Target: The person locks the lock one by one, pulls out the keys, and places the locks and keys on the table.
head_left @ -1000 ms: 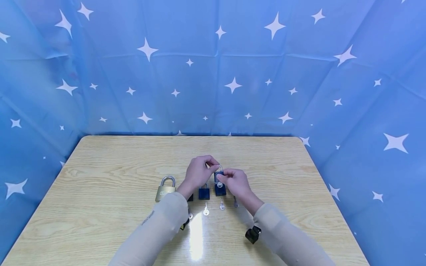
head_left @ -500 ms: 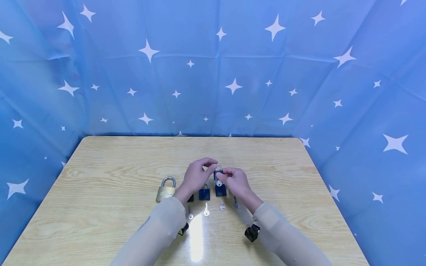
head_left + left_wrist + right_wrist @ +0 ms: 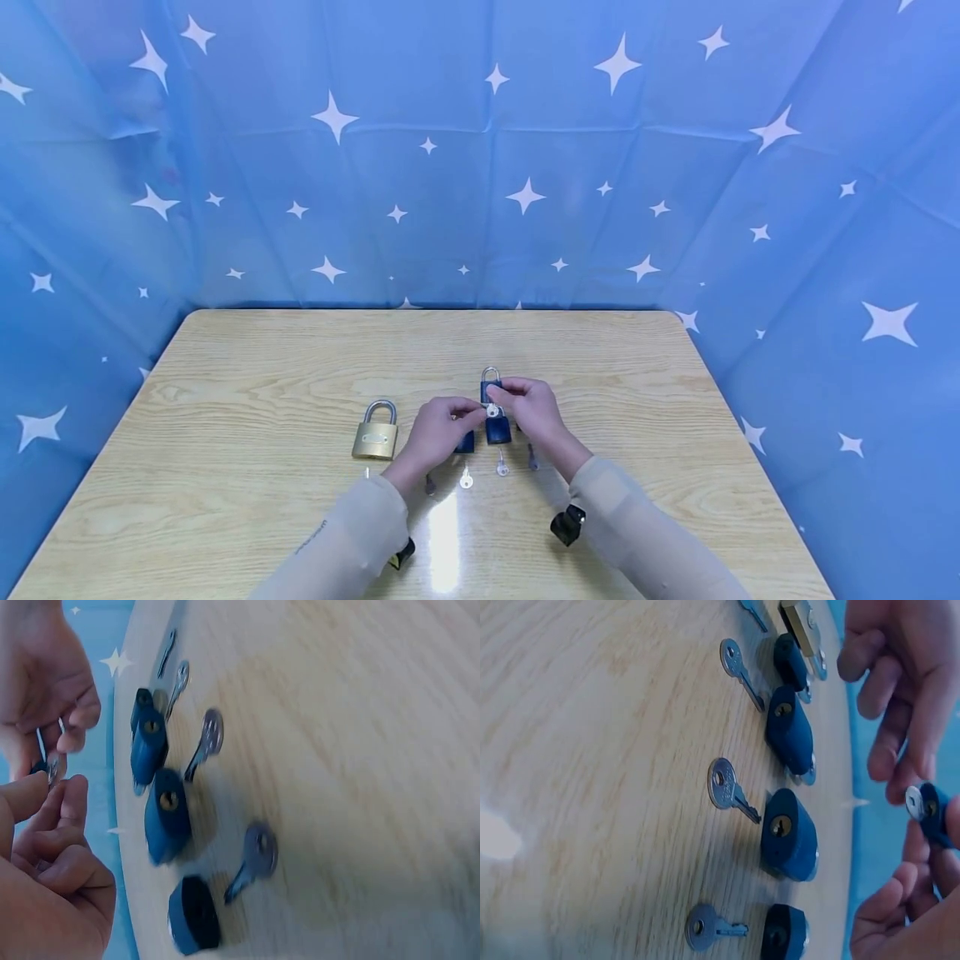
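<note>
My right hand [image 3: 534, 410] pinches a small blue padlock [image 3: 491, 390] by its body, shackle pointing away. At the padlock's near end is a small silver key [image 3: 492, 410]; whether it sits in the keyhole I cannot tell. Thumb and finger of my left hand [image 3: 437, 432] meet at the key's head and appear to pinch it. In the right wrist view, the key [image 3: 913, 802] shows beside the held padlock [image 3: 932, 814]. Below the hands, a blue padlock [image 3: 497, 430] stands on the table, and another blue padlock [image 3: 465, 444] is partly covered by my left hand.
A larger brass padlock [image 3: 375, 439] stands left of my left hand. Loose keys lie in front of the padlocks, among them one key [image 3: 467, 477], a second key [image 3: 502, 464] and a third key [image 3: 533, 458]. A starry blue curtain [image 3: 450, 167] hangs behind the wooden table [image 3: 262, 375].
My left hand has left the shackle and come down toward me to the key at the padlock's near end. My right hand stays nearly in place, holding the padlock.
</note>
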Available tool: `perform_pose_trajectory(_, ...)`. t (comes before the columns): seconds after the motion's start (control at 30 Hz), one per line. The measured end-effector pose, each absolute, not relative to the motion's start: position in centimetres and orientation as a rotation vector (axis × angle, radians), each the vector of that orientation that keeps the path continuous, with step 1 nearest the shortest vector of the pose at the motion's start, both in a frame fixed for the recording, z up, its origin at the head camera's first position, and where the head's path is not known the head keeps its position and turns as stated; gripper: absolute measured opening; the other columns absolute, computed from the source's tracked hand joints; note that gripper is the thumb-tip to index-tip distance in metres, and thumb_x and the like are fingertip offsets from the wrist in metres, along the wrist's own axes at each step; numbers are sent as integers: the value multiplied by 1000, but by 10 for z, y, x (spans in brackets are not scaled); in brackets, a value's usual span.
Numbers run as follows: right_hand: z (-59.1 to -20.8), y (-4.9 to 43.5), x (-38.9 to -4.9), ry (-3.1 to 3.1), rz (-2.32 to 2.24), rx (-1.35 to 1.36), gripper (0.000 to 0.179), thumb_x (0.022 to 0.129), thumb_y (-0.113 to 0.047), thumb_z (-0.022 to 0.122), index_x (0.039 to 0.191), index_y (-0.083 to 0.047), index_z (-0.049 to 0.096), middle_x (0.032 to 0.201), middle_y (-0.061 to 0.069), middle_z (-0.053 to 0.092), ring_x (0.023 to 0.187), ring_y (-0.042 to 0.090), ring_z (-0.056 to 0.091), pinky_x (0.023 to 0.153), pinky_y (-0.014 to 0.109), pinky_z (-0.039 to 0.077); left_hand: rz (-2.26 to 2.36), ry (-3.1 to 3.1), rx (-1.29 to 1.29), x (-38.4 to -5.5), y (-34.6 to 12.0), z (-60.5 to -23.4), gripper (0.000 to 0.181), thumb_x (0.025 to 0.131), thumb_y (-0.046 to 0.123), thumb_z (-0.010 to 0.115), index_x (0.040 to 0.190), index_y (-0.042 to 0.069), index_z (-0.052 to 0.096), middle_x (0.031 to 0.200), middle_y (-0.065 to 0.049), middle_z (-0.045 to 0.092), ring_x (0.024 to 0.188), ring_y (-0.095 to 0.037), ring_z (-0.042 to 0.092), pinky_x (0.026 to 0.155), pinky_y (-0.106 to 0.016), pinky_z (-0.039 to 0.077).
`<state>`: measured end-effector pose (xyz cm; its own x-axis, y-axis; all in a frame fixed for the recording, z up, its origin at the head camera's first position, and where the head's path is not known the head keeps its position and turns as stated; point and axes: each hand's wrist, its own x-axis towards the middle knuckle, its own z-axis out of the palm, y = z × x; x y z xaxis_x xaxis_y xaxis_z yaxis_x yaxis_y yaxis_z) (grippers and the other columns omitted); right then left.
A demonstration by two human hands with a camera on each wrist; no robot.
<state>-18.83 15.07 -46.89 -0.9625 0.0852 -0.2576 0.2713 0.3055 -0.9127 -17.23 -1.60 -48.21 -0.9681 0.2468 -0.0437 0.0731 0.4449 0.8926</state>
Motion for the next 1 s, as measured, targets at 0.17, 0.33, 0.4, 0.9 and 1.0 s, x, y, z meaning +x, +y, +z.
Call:
perform_pose_trajectory(0.17,-470,148,-187,2423,-1719,319,34,88,-31,72,111,-6,72,114,10,71,115,25,60,102,43,45,1648,2488,234,-171,-8,-489,20,91,29,67,97,12,77,93,-2,75,87,-11,63,77,-29,50)
perform_pose_trajectory(0.33,-471,148,-188,2428,-1708,331,33,89,-30,72,111,-7,72,115,9,71,116,25,60,102,43,45,1786,2318,44,-170,-2,-493,22,90,28,69,97,8,76,91,-6,76,90,-12,69,86,-34,52)
perform_pose_trajectory(0.4,-472,148,-188,2439,-1695,331,33,89,-30,71,111,-7,72,114,9,71,115,25,61,101,43,45,1803,2280,-18,-170,-1,-494,23,90,29,69,98,8,76,91,-7,77,93,-14,70,92,-38,51)
perform_pose_trajectory(0.9,-472,148,-188,2446,-1645,348,34,89,-34,70,112,-9,72,115,7,70,114,23,60,100,43,45,1826,2232,-112,-168,2,-494,19,89,30,70,95,12,76,87,-1,76,89,-10,67,83,-29,48)
perform_pose_trajectory(1.0,-472,148,-188,2450,-1641,351,32,89,-34,70,110,-9,73,112,6,70,111,22,60,98,41,45,1835,2220,-128,-167,3,-494,19,88,30,71,95,13,76,86,-1,76,89,-10,66,83,-29,48)
